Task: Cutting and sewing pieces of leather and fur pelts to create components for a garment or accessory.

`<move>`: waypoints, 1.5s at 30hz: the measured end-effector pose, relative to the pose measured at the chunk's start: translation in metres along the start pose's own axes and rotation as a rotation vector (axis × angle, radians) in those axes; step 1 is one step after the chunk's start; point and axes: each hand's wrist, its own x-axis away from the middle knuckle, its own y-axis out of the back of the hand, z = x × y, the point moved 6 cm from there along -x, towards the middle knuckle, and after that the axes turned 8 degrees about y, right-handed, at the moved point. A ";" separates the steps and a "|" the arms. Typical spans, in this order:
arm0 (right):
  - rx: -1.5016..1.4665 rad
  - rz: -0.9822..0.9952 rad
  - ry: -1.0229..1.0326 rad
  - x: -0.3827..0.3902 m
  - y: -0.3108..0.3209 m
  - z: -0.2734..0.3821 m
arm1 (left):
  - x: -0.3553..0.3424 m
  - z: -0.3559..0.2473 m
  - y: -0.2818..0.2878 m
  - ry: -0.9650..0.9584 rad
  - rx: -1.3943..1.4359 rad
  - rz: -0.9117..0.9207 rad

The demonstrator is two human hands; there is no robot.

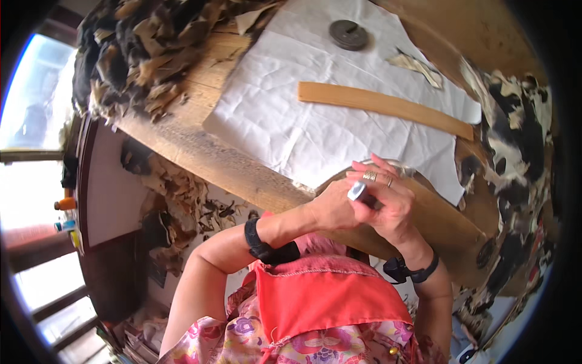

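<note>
My right hand (393, 203) is closed around a short tool with a silvery, blocky end (359, 191); the rest of the tool is hidden in the grip. My left hand (336, 203) presses against the right one, and its fingers are mostly covered, so their hold does not show. Gold-coloured rings show on the overlapping fingers. Both hands are over the near edge of a wooden table (242, 164). Just beyond them lies a creased white sheet (260, 112). Across the sheet rests a slightly curved wooden strip (388, 108), apart from my hands.
A round dark metal disc (348, 35) sits on the sheet's far part, with a small fur scrap (418, 68) to its right. Black, tan and white fur pieces (133, 54) are heaped at the far left. More black-and-white fur (515, 139) borders the right side.
</note>
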 end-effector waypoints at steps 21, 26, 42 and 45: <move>0.592 -0.024 -0.473 -0.003 0.110 -0.144 | 0.007 0.044 0.340 0.398 -0.339 -0.395; 0.437 -0.064 -0.340 -0.026 0.089 -0.044 | -0.058 0.051 0.396 0.417 -0.090 -0.567; -0.630 -0.752 -1.133 0.041 0.017 -0.140 | -0.015 0.009 0.158 -0.427 -0.870 0.136; -1.476 -1.136 -0.919 0.054 0.010 -0.147 | -0.031 0.013 0.150 -0.407 -0.828 0.114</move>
